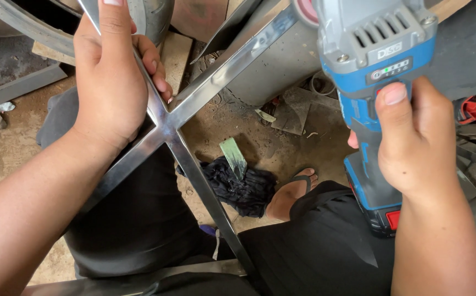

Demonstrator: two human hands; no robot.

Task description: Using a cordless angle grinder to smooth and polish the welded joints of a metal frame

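Above the lap, left hand gripping crossed steel bars, diagonals.

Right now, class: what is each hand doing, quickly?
Left hand: closed around the crossed metal bars.
Right hand: closed on the blue cordless grinder.

Polished flat steel bars welded into a cross: bright, mirror-like, held tilted above the lap, joint at centre. Blue and grey cordless angle grinder: black battery base, upright, head pointing away, upper right.
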